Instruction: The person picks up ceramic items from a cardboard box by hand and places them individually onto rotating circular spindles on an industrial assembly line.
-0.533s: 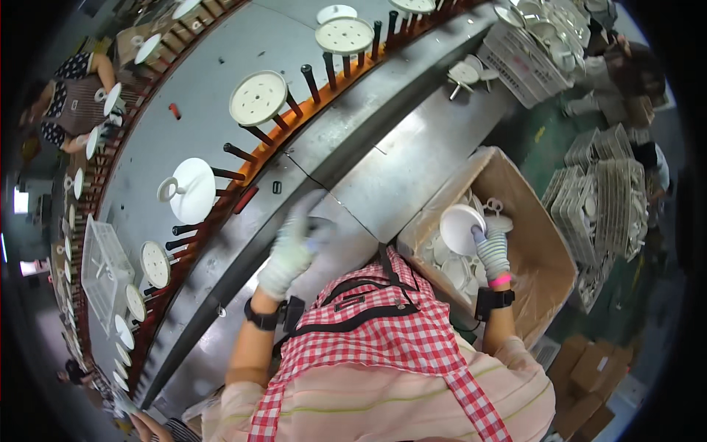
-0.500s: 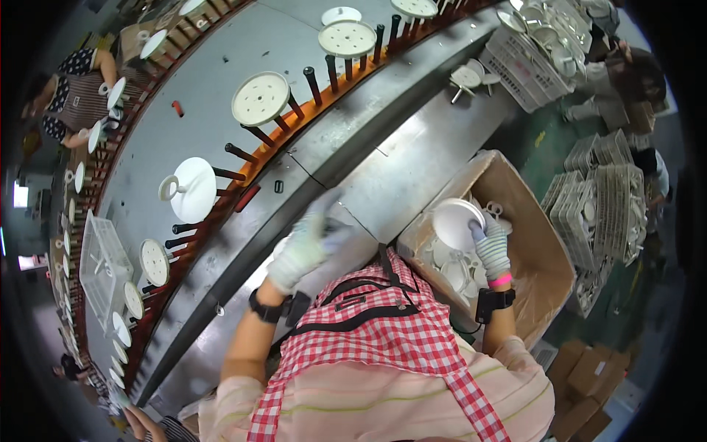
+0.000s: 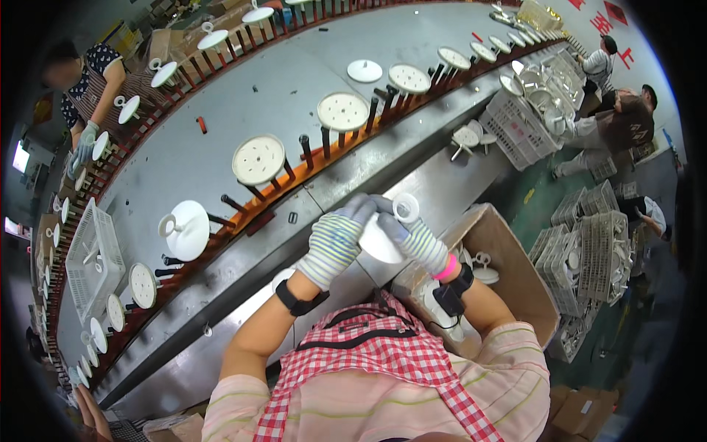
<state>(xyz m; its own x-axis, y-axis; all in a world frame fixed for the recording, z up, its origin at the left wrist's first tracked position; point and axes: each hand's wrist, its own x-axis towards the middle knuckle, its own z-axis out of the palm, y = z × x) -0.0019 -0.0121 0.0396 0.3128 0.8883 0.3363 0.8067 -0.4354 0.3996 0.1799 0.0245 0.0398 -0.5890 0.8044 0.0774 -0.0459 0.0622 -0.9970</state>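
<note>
Both gloved hands come together over the metal ledge in front of me. Between them is a tilted white disc with a ring handle. My right hand grips it from the right, its ring standing up by the fingers. My left hand closes on its left edge, fingertips against the other hand's. Part of another white disc shows beside my left wrist, on the ledge. Below my right forearm, a lined cardboard box holds several more white ring-handled discs.
Ahead curves a conveyor with dark upright pegs, several bearing white discs. A white plastic basket stands on the grey surface at left. Heaped crates and stacked baskets are at right. A co-worker is across the conveyor.
My right hand has lifted a white disc out of the box and brought it left. My left hand has moved right to meet it. The view has tilted up.
</note>
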